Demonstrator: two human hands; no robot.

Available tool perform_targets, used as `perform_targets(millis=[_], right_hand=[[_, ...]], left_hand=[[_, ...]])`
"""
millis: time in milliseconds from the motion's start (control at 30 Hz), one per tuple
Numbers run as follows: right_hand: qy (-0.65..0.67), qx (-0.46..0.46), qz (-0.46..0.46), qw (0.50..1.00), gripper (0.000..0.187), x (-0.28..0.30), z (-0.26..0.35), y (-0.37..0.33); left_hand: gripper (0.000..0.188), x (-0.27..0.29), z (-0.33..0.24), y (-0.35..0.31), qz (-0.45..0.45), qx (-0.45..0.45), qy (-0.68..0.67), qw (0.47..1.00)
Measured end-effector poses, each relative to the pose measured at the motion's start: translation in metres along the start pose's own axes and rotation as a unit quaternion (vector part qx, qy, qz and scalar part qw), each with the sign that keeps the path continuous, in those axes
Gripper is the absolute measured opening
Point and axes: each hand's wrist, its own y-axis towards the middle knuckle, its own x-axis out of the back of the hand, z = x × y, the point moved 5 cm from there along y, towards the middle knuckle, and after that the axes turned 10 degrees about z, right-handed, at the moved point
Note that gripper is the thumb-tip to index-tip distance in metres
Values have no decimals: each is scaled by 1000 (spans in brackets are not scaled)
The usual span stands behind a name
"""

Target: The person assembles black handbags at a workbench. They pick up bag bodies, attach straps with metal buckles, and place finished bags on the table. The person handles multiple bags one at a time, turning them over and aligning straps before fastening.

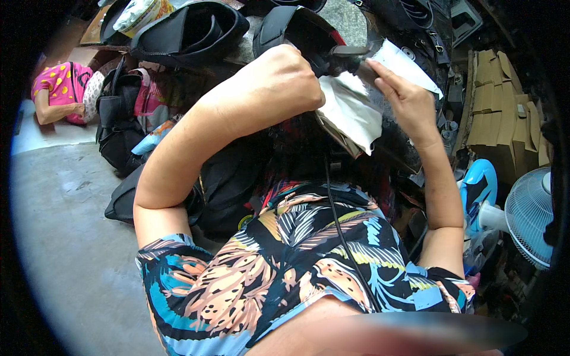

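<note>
Both my hands are raised at the top middle, over a dark work area. My left hand point(292, 77) is closed in a fist, its fingertips hidden from view. Just beyond its knuckles is a curved black padded bag piece point(294, 25), with a bit of red along one side. My right hand point(408, 102) has thumb and index finger brought together beside a small dark part under a grey metal bar point(349, 51); what they pinch is too blurred to name. A crumpled white sheet point(351, 113) hangs between the hands. Behind the right fingers lies another white sheet point(407, 64).
Black bags point(189, 34) stand at the upper left near a white tub point(142, 16). A person in a pink dotted top point(62, 89) is at far left. Folded cardboard point(496, 101) and a fan point(530, 216) are to the right. A black cable point(333, 204) runs down my shirt.
</note>
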Motion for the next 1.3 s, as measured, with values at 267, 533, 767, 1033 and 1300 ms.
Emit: perform_targets(millis=[267,533,767,1033,1300], right_hand=[[194,88,-85,973,39,16,-1,-6],[73,-23,37,996,36,-13,-19,7],[108,-12,-22,994,36,-16,-12,5],[92,-17,-20,995,36,-14,-13,1],[51,-18,-27,998,35,-17,-12,0]], left_hand=[[5,3,3,1,-36,-24,10,999],[24,12,12,-6,-94,44,49,993],[107,-36,78,-106,-394,451,104,794],[76,-73,174,-71,-312,396,35,863],[97,-66,225,-71,-195,389,-29,900]])
